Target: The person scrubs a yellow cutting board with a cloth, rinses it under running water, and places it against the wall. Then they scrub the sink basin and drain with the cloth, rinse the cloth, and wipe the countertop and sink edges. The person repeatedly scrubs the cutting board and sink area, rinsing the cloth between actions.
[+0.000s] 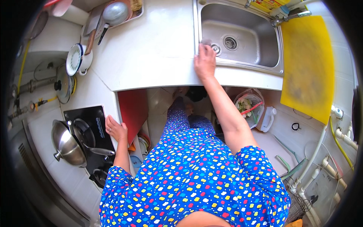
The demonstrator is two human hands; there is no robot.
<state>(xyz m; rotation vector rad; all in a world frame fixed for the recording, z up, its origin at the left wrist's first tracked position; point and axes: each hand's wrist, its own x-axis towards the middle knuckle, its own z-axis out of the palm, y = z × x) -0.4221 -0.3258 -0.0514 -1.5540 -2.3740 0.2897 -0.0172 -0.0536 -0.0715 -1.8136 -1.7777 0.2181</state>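
Observation:
My right hand (205, 61) is at the near left corner of the steel sink (244, 62). Its fingers close on a small grey pad (206, 42), blurred and partly hidden, at the rim. Just right of the fingertips a round metal strainer (216, 49) lies in the basin, left of the drain (230, 42). My left hand (116, 130), with a ring on one finger, rests with its fingers apart on the white counter's edge, holding nothing. Beside it is a black cooktop (97, 124) bearing a domed steel lid (68, 144) and a ladle (100, 151).
An enamel pot (76, 59) stands on the left counter, near a metal ladle (115, 13). A yellow board (307, 68) is right of the sink. Below are a red cabinet door (132, 110), a bag of scraps (248, 106) and a white jug (267, 119).

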